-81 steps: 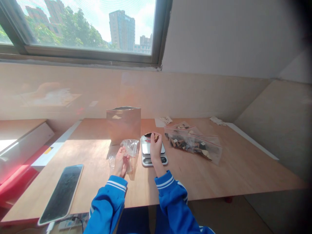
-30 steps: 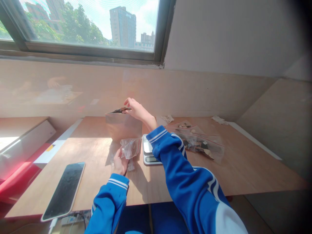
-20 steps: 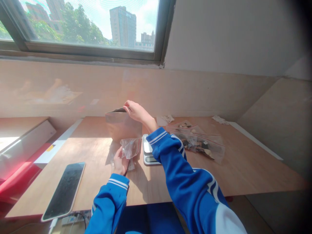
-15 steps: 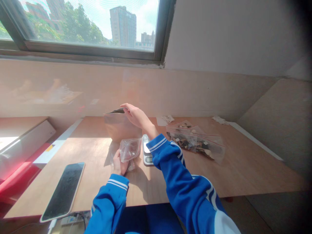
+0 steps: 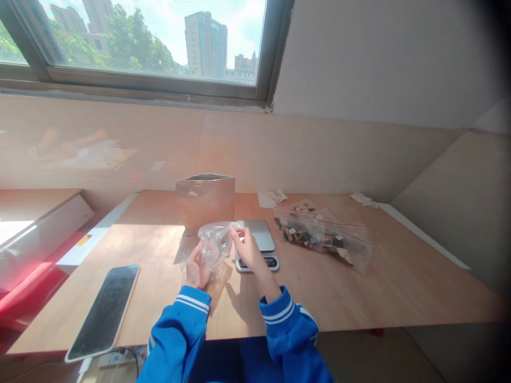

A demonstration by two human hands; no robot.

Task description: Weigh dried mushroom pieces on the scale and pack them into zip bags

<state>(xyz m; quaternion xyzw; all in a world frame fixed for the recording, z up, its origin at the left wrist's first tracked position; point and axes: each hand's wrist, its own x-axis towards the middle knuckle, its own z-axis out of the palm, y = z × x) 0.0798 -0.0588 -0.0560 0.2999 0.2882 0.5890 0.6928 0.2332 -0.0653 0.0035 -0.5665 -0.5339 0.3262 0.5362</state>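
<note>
Between my hands is a crumpled clear plastic bag [image 5: 214, 244]. My left hand [image 5: 196, 270] is closed round its lower left side, palm partly hidden by the film. With thumb and fingers, my right hand [image 5: 246, 247] pinches the bag's right edge. A kitchen scale [image 5: 261, 236] with a silver plate and dark display lies partly behind my right hand and wrist. Just beyond the plastic bag, a brown stand-up pouch [image 5: 205, 199] is upright, its mouth gaping at the top.
Several zip bags [image 5: 319, 234] of dark and pale pieces lie right of the scale. A phone [image 5: 104, 313] rests at the table's front left. Crumpled white scraps [image 5: 277, 197] are near the wall, below a window [image 5: 159, 48]. The wooden table [image 5: 383, 276] extends right.
My right hand has left the pouch's mouth and come down and toward me to the clear bag's right edge. The scale is now more exposed. My left hand still holds the bag.
</note>
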